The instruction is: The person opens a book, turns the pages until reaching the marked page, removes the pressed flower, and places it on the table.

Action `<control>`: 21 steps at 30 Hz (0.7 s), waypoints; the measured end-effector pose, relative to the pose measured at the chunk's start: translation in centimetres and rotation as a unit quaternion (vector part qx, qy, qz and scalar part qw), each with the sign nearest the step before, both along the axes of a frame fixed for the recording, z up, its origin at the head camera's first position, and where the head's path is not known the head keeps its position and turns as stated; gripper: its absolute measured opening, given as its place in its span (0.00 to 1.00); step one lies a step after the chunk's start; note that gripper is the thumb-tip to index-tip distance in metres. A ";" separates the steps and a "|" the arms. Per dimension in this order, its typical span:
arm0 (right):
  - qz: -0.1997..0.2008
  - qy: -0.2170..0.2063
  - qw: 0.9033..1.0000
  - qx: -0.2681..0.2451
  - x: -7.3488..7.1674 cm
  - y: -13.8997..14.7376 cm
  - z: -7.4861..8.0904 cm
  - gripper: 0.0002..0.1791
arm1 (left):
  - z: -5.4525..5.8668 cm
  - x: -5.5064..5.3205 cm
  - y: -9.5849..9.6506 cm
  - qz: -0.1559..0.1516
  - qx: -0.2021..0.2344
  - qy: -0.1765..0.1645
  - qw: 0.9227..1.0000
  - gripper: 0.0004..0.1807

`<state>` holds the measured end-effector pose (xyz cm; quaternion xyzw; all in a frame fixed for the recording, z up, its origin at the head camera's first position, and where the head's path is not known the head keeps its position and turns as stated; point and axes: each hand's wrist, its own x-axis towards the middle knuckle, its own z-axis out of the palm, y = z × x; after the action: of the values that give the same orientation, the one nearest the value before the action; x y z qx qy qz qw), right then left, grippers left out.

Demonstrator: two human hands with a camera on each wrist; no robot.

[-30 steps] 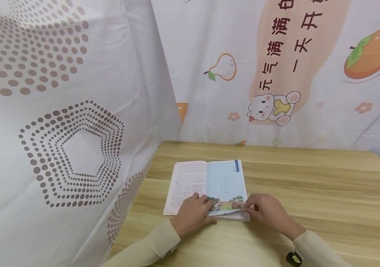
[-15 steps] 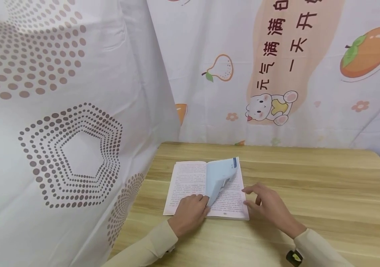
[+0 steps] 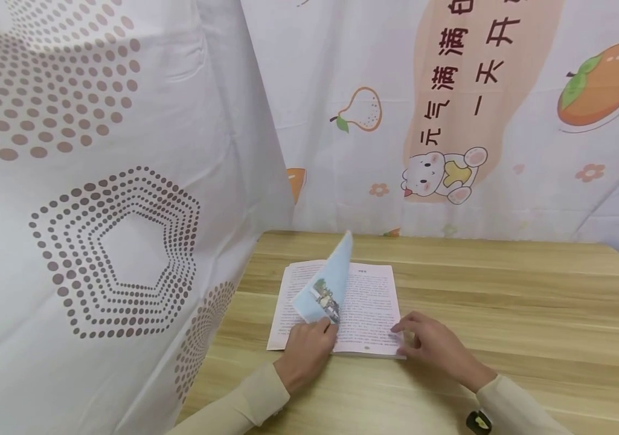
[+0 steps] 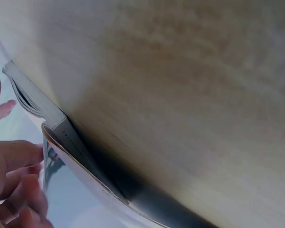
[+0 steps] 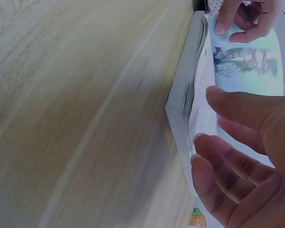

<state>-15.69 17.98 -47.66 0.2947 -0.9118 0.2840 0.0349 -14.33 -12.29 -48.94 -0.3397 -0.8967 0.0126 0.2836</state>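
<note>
1. My left hand [image 3: 306, 350] sits at 7 o'clock on the book, fingers bent by the foot of the raised page, touching it; I cannot tell whether finger and thumb pinch the paper.
2. My right hand [image 3: 436, 344] is at 4 o'clock, relaxed and gently curved, thumb and fingers apart around nothing, tips right by the book's edge. Whether they touch it, I cannot tell.
3. I count one book [image 3: 369, 308], lying open on the desk [image 3: 532, 314], toward 9 o'clock of what I see of it.
4. One raised page [image 3: 328, 287], blue with a printed picture, stands up from the spine, its loose corner bending toward 10 o'clock. Two printed text pages show beneath it.
5. Two pale sleeves [image 3: 249, 396] cover my arms.
6. Two cloths hang around: a dotted one [image 3: 135, 248] at 9 o'clock, a fruit-printed one [image 3: 331, 157] at 12.
</note>
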 end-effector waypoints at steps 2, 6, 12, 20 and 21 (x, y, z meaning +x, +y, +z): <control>0.004 -0.004 1.000 0.011 0.0 -0.1 -0.1 0.17 | -0.1 0.0 -0.1 0.001 -0.004 0.000 1.000 0.03; 0.014 -0.001 0.999 0.036 0.0 -0.3 -0.2 0.13 | -0.2 0.0 -0.2 0.017 -0.018 -0.005 1.000 0.04; 0.025 0.034 0.997 0.067 0.2 -0.3 -0.4 0.09 | -0.4 -0.2 -0.1 0.026 -0.031 -0.043 0.998 0.04; 0.054 0.154 0.983 0.086 0.2 -0.3 -0.3 0.03 | -0.6 -0.2 0.0 -0.007 -0.005 -0.106 0.994 0.16; 0.056 0.169 0.980 0.085 0.2 -0.3 -0.3 0.04 | -0.6 -0.1 0.0 -0.010 -0.008 -0.109 0.994 0.18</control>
<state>-15.51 17.64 -47.99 0.3907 -0.8956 0.1530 0.1476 -14.47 -12.32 -49.50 -0.3499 -0.9189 -0.0198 0.1810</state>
